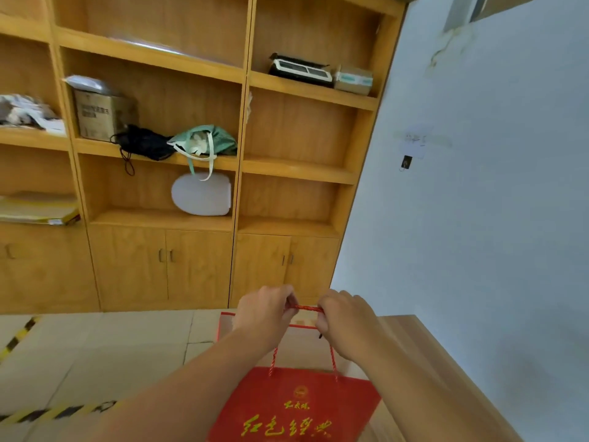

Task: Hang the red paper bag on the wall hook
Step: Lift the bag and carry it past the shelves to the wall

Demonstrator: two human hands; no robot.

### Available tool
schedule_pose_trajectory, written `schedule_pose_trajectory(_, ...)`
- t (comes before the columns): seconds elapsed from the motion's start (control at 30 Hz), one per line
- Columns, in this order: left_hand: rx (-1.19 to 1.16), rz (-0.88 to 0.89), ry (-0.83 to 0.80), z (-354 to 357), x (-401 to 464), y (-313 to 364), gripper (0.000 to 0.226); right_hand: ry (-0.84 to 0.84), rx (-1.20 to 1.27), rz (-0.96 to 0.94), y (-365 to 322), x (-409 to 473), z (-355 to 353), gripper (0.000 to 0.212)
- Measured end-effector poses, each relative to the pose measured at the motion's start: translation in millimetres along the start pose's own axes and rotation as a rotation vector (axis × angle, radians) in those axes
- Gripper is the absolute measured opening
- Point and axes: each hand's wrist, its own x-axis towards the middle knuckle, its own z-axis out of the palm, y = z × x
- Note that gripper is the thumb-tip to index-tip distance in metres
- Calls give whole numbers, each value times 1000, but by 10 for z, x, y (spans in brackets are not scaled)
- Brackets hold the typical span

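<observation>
A red paper bag [296, 406] with gold lettering hangs low in the middle of the view, held up by its red twisted cord handles [307, 308]. My left hand [266, 312] and my right hand [345, 322] are both closed on the handles, pulling the cord taut between them. A small dark wall hook [405, 162] sits on the pale wall to the upper right, well above and to the right of my hands, with nothing on it.
A wooden shelf unit [242, 167] fills the far wall, holding a cardboard box [102, 114], a black bag [143, 143], a green bag [205, 143] and a white lid [201, 193]. A wooden tabletop [411, 339] lies under my right arm. Yellow-black tape [19, 336] marks the floor.
</observation>
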Motion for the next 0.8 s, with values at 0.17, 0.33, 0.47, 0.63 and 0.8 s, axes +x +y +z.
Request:
schedule_pose_trajectory(0.17,-31,-46,47,-49,646,-624,1,29,236,35,-140,858,260,18)
schedule_pose_trajectory(0.33,-54,-89,82,-13,1505,-1193,3,1,511,91,-137,1824,644,20)
schedule_pose_trajectory(0.47,-20,-95,73,48,2233,-1591,2,7,623,52,-10,2663,977,19)
schedule_pose_trajectory(0.63,53,-112,31,143,3119,-2045,4,-13,661,10,190,3658,1206,11)
schedule_pose_trajectory(0.8,29,-102,73,235,4099,-2366,5,69,659,46,426,4613,1270,8)
